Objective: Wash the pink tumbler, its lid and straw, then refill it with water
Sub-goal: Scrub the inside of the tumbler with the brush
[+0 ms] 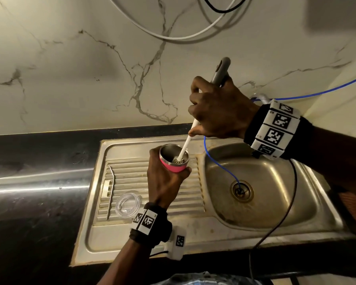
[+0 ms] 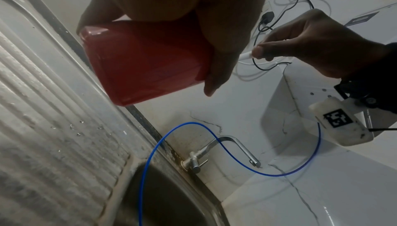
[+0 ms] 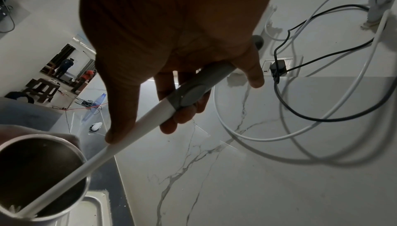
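Above the drainboard, left fingers (image 1: 184,170) grip the tumbler (image 1: 173,161); right fingers (image 1: 195,99) clutch the brush (image 1: 186,144).

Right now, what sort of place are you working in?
Most likely a home kitchen: a stainless steel sink with a ribbed drainboard set in a dark countertop, a tap at the marble-look wall.

- A white marble-look wall (image 1: 90,68) with grey veins rises behind a glossy black stone countertop (image 1: 29,161).
- A stainless steel sink unit (image 1: 255,233) with ribbed drainboard is set into the counter.
- Looped white and black cables (image 3: 300,119) hang on the wall near a wall socket (image 3: 279,63).
- A chrome angled tap (image 2: 225,151) stands behind the basin.
- A thin blue tube (image 1: 220,163) runs into the drain.
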`<state>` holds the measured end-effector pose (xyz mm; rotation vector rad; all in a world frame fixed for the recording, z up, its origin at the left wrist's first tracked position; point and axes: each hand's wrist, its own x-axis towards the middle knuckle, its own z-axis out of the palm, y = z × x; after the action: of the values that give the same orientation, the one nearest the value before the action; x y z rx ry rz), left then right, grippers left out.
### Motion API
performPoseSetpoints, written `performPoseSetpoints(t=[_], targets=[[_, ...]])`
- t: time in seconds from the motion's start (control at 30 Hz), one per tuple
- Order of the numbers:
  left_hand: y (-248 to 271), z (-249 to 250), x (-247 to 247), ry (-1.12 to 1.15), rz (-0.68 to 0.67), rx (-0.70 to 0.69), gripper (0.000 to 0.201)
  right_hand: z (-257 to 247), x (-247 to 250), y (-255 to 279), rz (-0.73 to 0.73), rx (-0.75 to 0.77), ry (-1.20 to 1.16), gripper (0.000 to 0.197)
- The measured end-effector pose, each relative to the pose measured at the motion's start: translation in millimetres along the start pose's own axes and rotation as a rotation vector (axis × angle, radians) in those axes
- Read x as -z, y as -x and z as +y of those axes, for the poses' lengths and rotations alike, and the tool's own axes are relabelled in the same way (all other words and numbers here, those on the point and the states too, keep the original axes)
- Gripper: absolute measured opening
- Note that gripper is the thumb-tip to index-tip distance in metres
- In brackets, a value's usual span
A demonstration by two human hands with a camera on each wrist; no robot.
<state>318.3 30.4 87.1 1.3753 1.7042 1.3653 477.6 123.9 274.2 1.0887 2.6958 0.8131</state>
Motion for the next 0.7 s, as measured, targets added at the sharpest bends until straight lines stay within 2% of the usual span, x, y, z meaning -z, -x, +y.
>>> performPoseSetpoints(t=[0.23, 0.47, 0.57, 0.7], targets=[[0.9, 7.0, -0.1, 0.125, -0.073, 0.038, 0.08, -5.0, -1.8, 0.3, -0.04, 0.029, -0.011, 0.053], [-2.3, 5.1, 2.3, 0.09, -0.179, 0.032, 0.084, 4.6, -2.6, -0.5, -0.015, 0.056, -0.013, 0.052], [-3.4, 3.3, 4.7, 0.066, -0.167, 0.003, 0.074, 17.1, 3.8, -3.1, 0.024, 0.047, 0.018, 0.053], [-5.4, 0.1, 5.5, 0.022, -0.09, -0.004, 0.073, 31.7, 12.1, -4.3, 0.055, 0.006, 0.002, 0.056]])
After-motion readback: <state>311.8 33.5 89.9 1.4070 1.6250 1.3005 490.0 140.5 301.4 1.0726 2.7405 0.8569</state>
